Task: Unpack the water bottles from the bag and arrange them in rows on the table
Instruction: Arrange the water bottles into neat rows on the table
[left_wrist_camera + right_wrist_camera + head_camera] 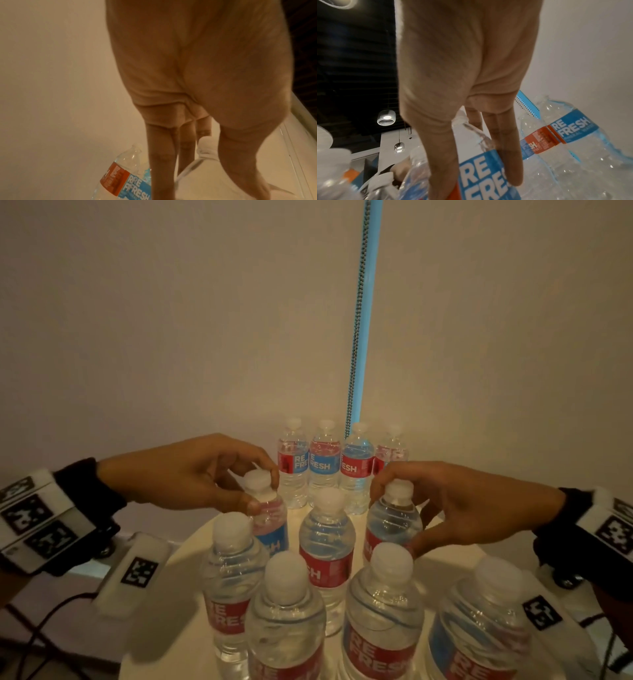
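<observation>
Clear water bottles with red and blue REFRESH labels stand in three rows on a round white table (pixel 452 549). My left hand (pixel 263 489) pinches the white cap and neck of the middle row's left bottle (pixel 270 529). In the left wrist view the left hand (pixel 200 159) has its fingers and thumb either side of that bottle's cap (pixel 205 144). My right hand (pixel 395 523) grips the shoulder of the middle row's right bottle (pixel 390 508), thumb in front and fingers behind. The right wrist view shows the right hand (pixel 476 169) round the blue-labelled bottle (pixel 481 175). No bag is in view.
Four bottles line the wall at the back (pixel 325 463), one stands between my hands (pixel 325 542), and several crowd the front (pixel 284 621). A blue strip with a chain (pixel 363 302) runs up the wall. Cables (pixel 41 618) hang off the table's left.
</observation>
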